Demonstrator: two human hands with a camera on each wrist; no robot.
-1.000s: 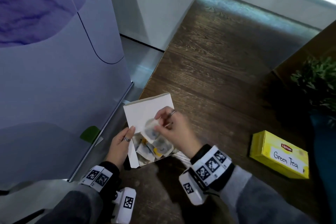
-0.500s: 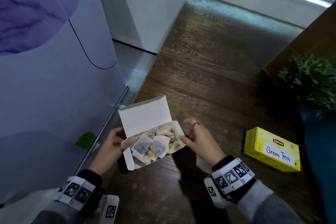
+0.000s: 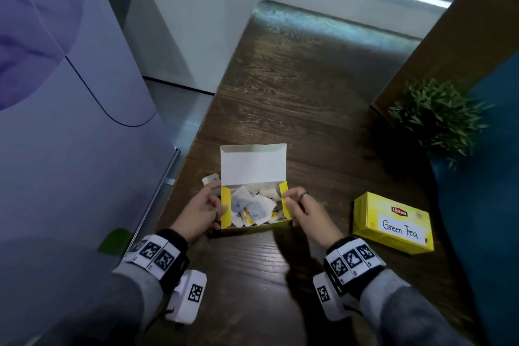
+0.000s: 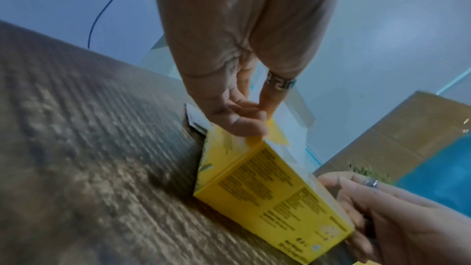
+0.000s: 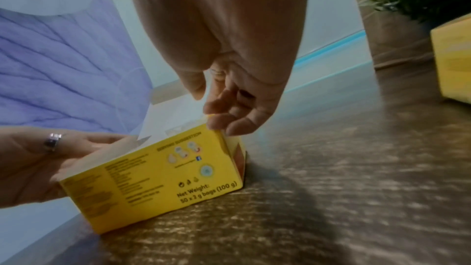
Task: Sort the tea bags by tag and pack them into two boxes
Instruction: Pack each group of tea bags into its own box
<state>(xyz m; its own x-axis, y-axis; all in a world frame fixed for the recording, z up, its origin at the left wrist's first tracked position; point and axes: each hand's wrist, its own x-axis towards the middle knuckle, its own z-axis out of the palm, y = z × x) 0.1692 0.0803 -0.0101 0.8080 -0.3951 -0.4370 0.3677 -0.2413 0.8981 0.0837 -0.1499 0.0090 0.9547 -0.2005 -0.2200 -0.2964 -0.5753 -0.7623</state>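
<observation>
Holding the open box [image 3: 254, 226] on the desk [image 3: 309, 109], left hand [image 3: 200, 212] and right hand [image 3: 304, 212] pinch its flimsy end flaps; feather-light tea bags [image 3: 252, 206] between both grips.

Both hands [image 3: 200, 211] [image 3: 304, 212] hold the open box [image 3: 254, 166] of tea bags [image 3: 250, 206] on the table [image 3: 309, 87].

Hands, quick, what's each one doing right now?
Left hand: holds the left end flap of the open tea box.
Right hand: pinches the box's right end flap.
</observation>
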